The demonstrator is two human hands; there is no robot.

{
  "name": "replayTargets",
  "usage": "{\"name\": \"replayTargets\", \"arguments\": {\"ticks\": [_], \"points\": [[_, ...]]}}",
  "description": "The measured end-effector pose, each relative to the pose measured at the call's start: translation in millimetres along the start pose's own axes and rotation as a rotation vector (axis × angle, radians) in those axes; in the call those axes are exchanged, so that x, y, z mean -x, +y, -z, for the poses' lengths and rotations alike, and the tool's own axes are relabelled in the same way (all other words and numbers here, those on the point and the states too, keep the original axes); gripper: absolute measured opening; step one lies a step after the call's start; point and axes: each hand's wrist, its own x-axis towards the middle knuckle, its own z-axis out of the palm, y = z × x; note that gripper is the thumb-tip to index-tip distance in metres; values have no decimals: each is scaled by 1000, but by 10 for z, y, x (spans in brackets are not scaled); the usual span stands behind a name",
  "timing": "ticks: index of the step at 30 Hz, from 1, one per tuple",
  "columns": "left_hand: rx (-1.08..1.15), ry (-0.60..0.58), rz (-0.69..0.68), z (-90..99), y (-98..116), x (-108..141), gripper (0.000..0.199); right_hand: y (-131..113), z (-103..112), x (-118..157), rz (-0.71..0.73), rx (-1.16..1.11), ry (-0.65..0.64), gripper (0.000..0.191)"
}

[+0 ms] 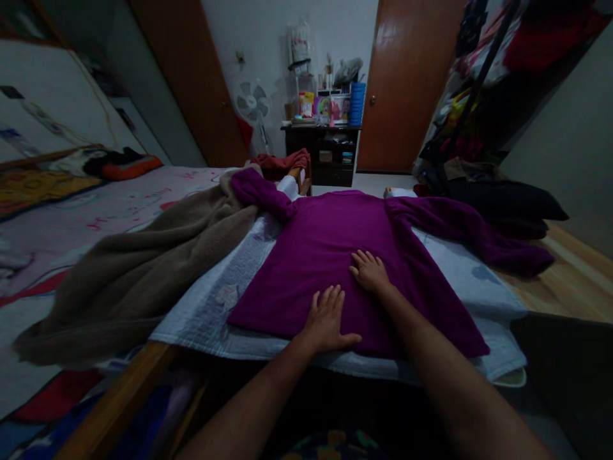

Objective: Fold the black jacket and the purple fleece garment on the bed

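Observation:
A purple long-sleeved top (pixel 335 236) lies spread out in front of me, its hem toward me and its neckline at the far end. One sleeve stretches to the right, while the other is bent at the upper left. My left hand (pixel 329 321) rests flat on the cloth near the hem, fingers spread and thumb out to the right. Farther up, to the right of the middle, my right hand (pixel 370 271) also lies flat on the top with its fingers apart. Under the garment is a pale quilted cover (pixel 249 275).
A brown-grey blanket (pixel 163 275) is heaped at left on a patterned bed (pixel 129 198). Dark folded clothes (pixel 498 198) are piled at right. Beyond stand a white fan (pixel 252 102), a dark cabinet (pixel 320 156) and a wooden door (pixel 407 83). A wooden rail (pixel 119 399) runs lower left.

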Motion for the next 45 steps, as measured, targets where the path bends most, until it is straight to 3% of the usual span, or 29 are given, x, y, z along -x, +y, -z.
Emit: {"name": "replayTargets", "arguments": {"ticks": [3,6,11,17,23,30,34,39,42,45], "points": [[-9,2,11,48,-74,-29,92,1,-68,-20,-54,23,65,55],[-100,76,123,162,-277,-135,80,-11,-142,6,-47,34,111,55],[-207,110,371,408,-719,-353,84,-6,-157,2,-59,18,113,55],[-234,101,397,579,-1104,-588,75,-1,-158,-13,-61,7,115,55],[-239,87,486,628,-1478,-814,81,-5,-155,-6,-75,-12,129,54],[-319,133,626,657,-1438,-1034,79,-17,-125,4,-73,-38,141,54],[-343,213,536,666,-1420,-1206,58,-11,-143,7,-69,-45,157,54],[-230,102,576,635,-1575,-1364,68,-3,-161,4,-72,-66,162,53],[-265,167,591,640,-1621,-1413,66,-5,-164,5,-68,-77,171,53],[-315,243,615,685,-1620,-1462,49,-7,-164,8,-68,-84,186,53]]}}
